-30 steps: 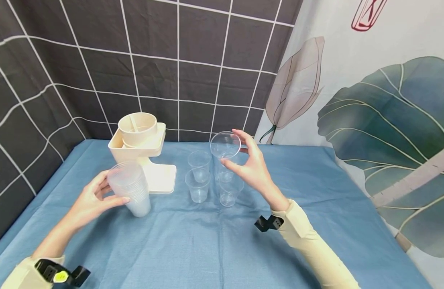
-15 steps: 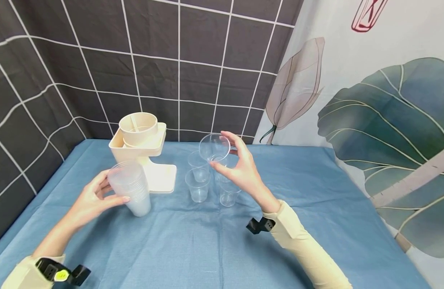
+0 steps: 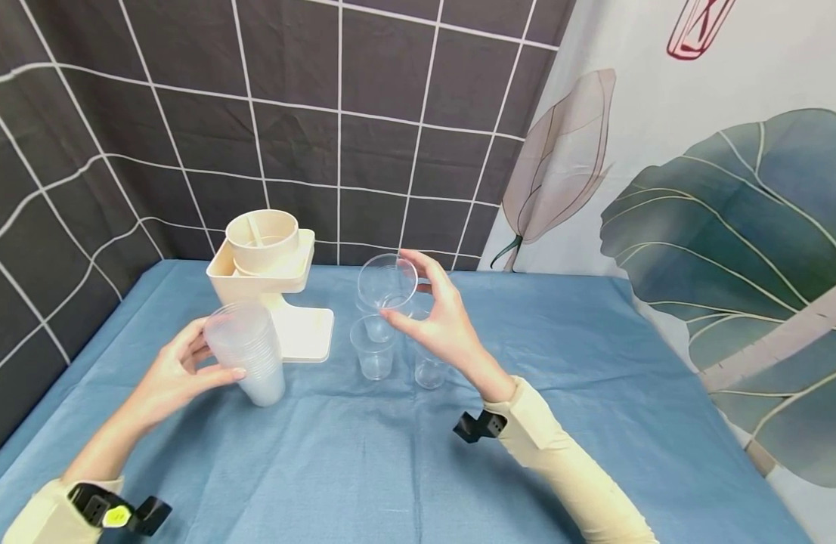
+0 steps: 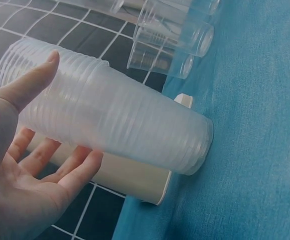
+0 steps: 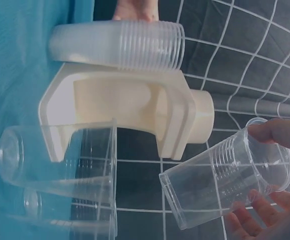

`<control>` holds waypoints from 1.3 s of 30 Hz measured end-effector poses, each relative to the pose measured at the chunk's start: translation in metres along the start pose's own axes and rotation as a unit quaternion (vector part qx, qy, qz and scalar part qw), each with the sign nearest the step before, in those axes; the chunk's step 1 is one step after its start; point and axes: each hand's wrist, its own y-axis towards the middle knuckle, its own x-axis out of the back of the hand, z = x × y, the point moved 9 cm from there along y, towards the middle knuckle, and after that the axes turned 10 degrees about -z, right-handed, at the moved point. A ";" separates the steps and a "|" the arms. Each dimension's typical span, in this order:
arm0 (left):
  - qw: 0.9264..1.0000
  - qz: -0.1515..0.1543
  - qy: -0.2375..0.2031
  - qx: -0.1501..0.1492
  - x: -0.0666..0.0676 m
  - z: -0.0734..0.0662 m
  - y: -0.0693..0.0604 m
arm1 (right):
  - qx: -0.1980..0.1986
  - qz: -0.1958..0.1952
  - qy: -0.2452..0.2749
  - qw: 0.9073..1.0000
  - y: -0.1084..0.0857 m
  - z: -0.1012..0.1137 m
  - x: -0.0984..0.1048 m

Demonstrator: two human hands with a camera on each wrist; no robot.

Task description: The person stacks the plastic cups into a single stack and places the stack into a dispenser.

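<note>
My left hand [image 3: 180,372] curls its thumb and fingers round a stack of nested clear cups [image 3: 249,355], which tilts a little; in the left wrist view the stack [image 4: 105,105] has its base at the blue cloth. My right hand [image 3: 445,317] pinches a single clear cup [image 3: 387,282] near its rim, above the cups on the cloth. In the right wrist view that cup [image 5: 225,175] hangs tilted, apart from the others. Below it stand several upright clear cups, among them a front left one [image 3: 373,351] and a front right one [image 3: 430,370], partly hidden by my right hand.
A cream stand [image 3: 302,332] with a tray and a round holder [image 3: 263,240] on top is behind the stack, to the left. Blue cloth [image 3: 336,468] covers the table. Behind hang a dark checked curtain [image 3: 289,143] and a leaf-patterned one [image 3: 731,196].
The right hand has moved left with its cup, from above the right-hand cups to above the left-hand ones. The left hand and its stack have stayed nearly still.
</note>
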 end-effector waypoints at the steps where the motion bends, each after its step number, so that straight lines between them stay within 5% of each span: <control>1: 1.000 0.000 0.000 0.000 0.000 0.000 0.000 | 0.002 0.001 0.001 1.000 0.000 0.001 -0.001; 39: 1.000 0.005 -0.002 0.007 0.000 0.001 0.000 | 0.016 0.025 0.036 0.999 0.008 0.029 -0.045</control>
